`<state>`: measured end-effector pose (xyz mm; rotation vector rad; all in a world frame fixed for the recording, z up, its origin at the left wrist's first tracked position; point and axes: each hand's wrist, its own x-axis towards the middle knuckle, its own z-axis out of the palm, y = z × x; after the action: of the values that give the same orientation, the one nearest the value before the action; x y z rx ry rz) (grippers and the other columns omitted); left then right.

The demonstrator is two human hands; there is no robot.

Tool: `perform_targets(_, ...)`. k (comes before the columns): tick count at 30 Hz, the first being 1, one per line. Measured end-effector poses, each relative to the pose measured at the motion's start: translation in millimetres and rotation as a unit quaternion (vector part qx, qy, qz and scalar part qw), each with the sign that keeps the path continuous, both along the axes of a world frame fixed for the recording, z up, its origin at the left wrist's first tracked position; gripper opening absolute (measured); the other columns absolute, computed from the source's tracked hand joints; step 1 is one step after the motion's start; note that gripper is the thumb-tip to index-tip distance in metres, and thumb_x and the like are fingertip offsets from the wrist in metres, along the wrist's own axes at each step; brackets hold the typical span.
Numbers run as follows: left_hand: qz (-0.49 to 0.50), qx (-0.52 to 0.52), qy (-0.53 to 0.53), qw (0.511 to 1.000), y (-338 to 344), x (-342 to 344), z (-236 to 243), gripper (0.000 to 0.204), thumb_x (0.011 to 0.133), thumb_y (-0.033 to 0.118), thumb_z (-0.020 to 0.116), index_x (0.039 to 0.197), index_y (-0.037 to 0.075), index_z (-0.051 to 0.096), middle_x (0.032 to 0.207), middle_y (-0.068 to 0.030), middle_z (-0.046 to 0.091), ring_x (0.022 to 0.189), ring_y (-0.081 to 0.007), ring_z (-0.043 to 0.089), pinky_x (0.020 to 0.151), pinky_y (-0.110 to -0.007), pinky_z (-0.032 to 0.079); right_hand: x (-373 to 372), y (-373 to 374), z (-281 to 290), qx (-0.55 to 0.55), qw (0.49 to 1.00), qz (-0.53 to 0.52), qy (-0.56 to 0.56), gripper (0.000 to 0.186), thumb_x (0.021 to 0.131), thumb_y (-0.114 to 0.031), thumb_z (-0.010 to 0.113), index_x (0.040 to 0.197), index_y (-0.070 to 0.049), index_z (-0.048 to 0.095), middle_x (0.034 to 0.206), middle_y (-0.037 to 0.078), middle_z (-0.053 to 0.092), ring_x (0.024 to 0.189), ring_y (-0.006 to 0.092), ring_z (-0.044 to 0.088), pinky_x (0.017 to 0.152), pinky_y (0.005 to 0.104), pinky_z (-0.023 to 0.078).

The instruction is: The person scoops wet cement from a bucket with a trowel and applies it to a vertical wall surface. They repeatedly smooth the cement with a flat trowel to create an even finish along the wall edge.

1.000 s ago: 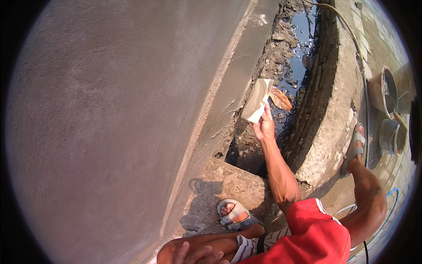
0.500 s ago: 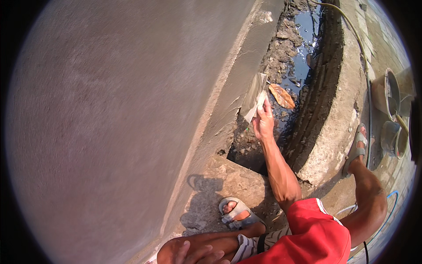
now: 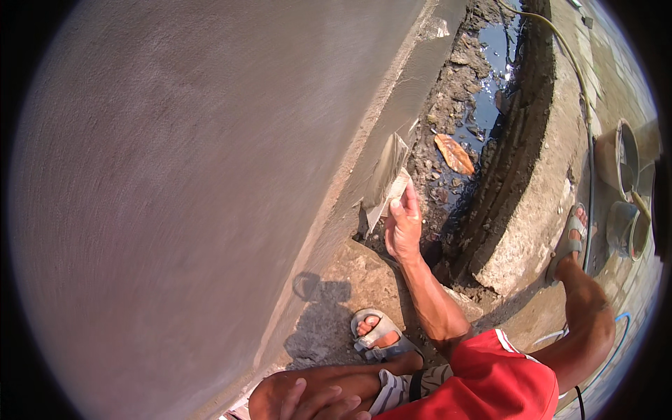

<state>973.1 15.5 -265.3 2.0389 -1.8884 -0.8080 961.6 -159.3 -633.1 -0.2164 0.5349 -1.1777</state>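
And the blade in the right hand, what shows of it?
The blade is thin, flat and roughly rectangular, grey and metallic-looking, with a paler strip along the side held by the right hand. It is tilted, beside the wall; its wall-side edge appears to meet it, though contact is hard to confirm.

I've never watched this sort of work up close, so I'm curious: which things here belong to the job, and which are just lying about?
Part of the job, it seems:
plate, in the right hand
wall, which the plate is up against
buckets, perhaps; no hand on them

Just lying about, it seems:
leaf
hose, untouched
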Motion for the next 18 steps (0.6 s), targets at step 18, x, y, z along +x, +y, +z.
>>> perform_targets(18, -0.056, -0.031, -0.042, 0.997, -6.5, -3.2, 4.2, 0.038, 0.090, 0.031, 0.052, 0.120, 0.010, 0.062, 0.117, -0.0111, 0.065, 0.117, -0.0293, 0.058, 0.108, -0.053, 0.032, -43.6, 56.7, 35.9, 0.089, 0.977, 0.120, -0.152, 0.067, 0.089, -0.018, 0.065, 0.142, -0.002, 0.029, 0.134, 0.011, 0.049, 0.120, 0.0215, 0.053, 0.102, 0.0387, 0.044)
